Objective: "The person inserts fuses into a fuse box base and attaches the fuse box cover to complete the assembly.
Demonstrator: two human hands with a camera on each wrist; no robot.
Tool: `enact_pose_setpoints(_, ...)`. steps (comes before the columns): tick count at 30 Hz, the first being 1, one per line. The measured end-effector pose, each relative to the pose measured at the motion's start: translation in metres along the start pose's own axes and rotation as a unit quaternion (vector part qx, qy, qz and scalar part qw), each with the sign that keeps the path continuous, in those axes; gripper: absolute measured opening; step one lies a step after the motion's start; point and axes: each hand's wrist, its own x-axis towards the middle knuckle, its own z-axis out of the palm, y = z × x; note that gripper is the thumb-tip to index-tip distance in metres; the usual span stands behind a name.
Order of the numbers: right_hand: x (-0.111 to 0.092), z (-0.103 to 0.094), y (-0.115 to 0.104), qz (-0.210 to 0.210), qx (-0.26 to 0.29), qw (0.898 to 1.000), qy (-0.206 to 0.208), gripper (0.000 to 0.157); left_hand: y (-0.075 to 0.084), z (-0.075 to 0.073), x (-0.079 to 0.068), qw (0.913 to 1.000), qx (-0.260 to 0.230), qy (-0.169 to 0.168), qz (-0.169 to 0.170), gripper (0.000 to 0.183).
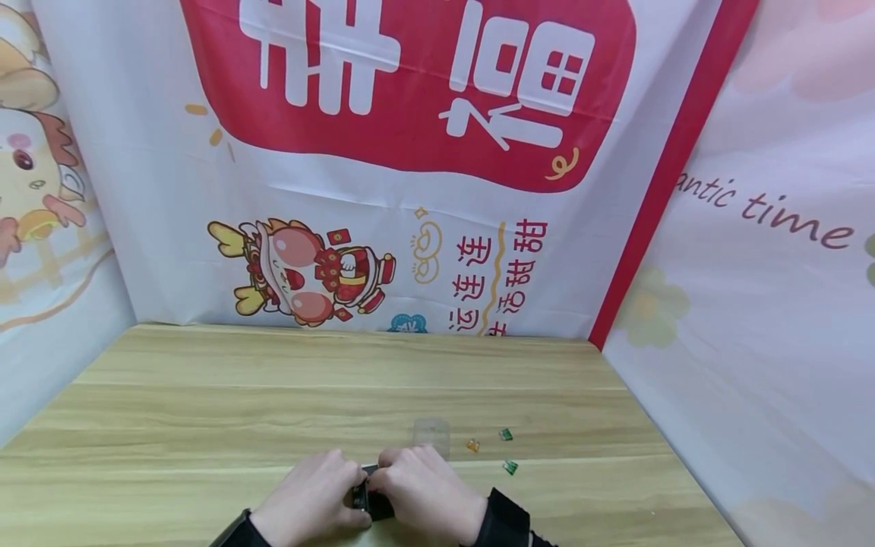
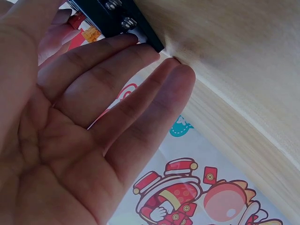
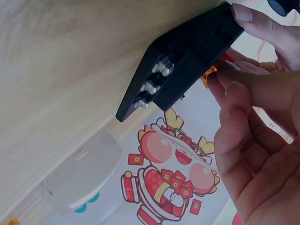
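Note:
Low in the head view, both hands meet over a black fuse block (image 1: pixel 380 507). My left hand (image 1: pixel 311 494) grips one end of it, thumb on one side and fingers on the other. The right wrist view shows the block (image 3: pixel 187 58) tilted, with a row of metal screw terminals (image 3: pixel 150 87) along its side. Fingertips of my right hand (image 1: pixel 431 490) pinch a small orange blade fuse (image 3: pixel 206 77) at the block's face. Beside it a red fuse (image 3: pixel 228 57) shows between the fingers. How far the orange fuse sits in its slot is hidden by the fingers.
Beyond the right hand lies a clear plastic cover (image 1: pixel 432 431) on the wooden table (image 1: pixel 205 410). To its right are a loose orange fuse (image 1: pixel 473 445) and two green fuses (image 1: pixel 506 434). A printed cloth (image 1: pixel 342 175) hangs at the table's back edge.

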Motion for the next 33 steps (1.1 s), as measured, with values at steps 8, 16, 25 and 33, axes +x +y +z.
enact_pose_setpoints(8, -0.0012, 0.0022, -0.0035, 0.006, -0.005, 1.0, 0.01, 0.018, 0.0014, 0.0032, -0.0012, 1.0, -0.004, 0.005, 0.003, 0.027)
enact_pose_setpoints(16, 0.0011, 0.0033, -0.0051, 0.014, 0.003, 1.0, 0.007, 0.021, 0.001, 0.0022, -0.0028, 1.0, 0.0, 0.009, 0.003, 0.026)
enact_pose_setpoints(25, 0.0047, 0.0062, -0.0034, 0.019, 0.005, 1.0, 0.008, 0.022, -0.0024, 0.0017, -0.0014, 0.9999, 0.002, 0.011, 0.004, 0.026)
enact_pose_setpoints(33, 0.0013, -0.0001, 0.0003, -0.001, -0.03, 1.0, -0.006, 0.019, -0.0005, -0.0018, 0.0011, 0.9997, -0.015, -0.016, -0.01, 0.024)
